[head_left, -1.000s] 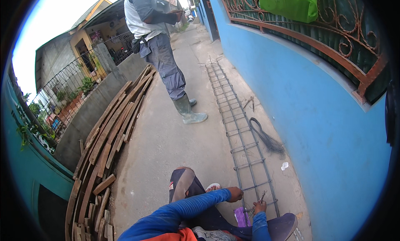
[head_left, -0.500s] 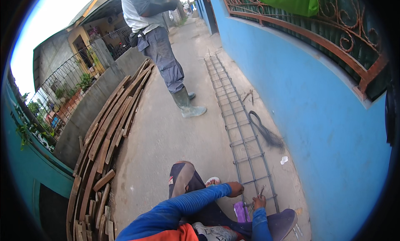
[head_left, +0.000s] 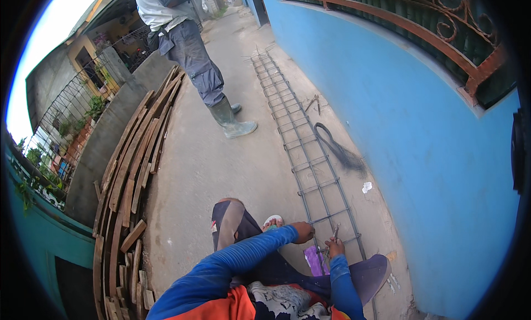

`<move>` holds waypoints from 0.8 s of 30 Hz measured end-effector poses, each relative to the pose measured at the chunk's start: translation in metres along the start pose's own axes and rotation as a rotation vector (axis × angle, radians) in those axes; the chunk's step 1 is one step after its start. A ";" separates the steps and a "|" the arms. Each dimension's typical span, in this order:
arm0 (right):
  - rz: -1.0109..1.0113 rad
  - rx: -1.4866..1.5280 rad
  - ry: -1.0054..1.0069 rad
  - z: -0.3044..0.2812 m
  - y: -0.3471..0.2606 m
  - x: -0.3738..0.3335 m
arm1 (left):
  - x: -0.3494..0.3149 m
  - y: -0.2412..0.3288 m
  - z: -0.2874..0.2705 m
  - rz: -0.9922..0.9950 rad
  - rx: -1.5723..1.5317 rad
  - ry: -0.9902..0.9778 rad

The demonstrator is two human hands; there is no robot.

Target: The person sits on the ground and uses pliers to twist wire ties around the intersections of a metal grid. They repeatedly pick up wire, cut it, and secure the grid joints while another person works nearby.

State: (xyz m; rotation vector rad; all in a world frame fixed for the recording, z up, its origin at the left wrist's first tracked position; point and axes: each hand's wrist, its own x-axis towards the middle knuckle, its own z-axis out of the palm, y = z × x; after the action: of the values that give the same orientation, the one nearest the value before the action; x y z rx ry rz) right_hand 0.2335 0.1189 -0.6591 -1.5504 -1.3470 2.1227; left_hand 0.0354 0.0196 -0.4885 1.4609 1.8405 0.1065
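Observation:
A long steel rebar cage [head_left: 311, 164] lies on the ground ahead of me, its lower end beside my legs. My left hand [head_left: 302, 232] is closed at the cage's left long bar, near a crosspiece; what its fingers pinch is too small to make out. To the right, my right hand [head_left: 334, 248] is wrapped round a pair of pliers [head_left: 336, 230], its jaws pointing up over the cage. Beneath the bars, between my hands, lies a purple packet [head_left: 314, 261]. A bundle of thin black tie wire [head_left: 338, 149] rests beside the cage on its right.
A blue wall [head_left: 354, 82] with a rusty window grille [head_left: 470, 71] runs along the right. A person in rubber boots [head_left: 235, 120] stands ahead on the paved lane [head_left: 204, 159]. Long wooden planks [head_left: 130, 179] are piled at left. A dark hand tool [head_left: 313, 102] lies by the wall.
The view has shifted, so the whole scene sits higher and further left. Both hands keep nearly the same places at the cage, and the right still holds the pliers.

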 end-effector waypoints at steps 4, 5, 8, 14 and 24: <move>-0.060 -0.100 0.056 0.002 0.004 0.002 | -0.002 0.001 -0.001 0.011 0.012 0.006; -0.079 -0.097 0.047 0.002 0.005 0.002 | -0.003 0.002 -0.001 0.012 0.010 0.007; -0.076 -0.116 0.057 0.002 0.005 0.004 | -0.004 0.009 -0.005 0.011 0.058 -0.017; -0.137 -0.204 0.069 0.001 -0.015 0.001 | -0.015 0.045 -0.017 0.158 0.073 0.087; -0.200 -0.617 0.020 -0.015 -0.075 0.022 | -0.071 0.067 0.040 0.190 -0.290 0.022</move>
State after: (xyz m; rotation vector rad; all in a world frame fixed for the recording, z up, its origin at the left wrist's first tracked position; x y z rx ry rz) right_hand 0.2105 0.1834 -0.6179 -1.5220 -2.1847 1.6479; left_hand 0.1159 -0.0342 -0.4470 1.4270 1.6206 0.4655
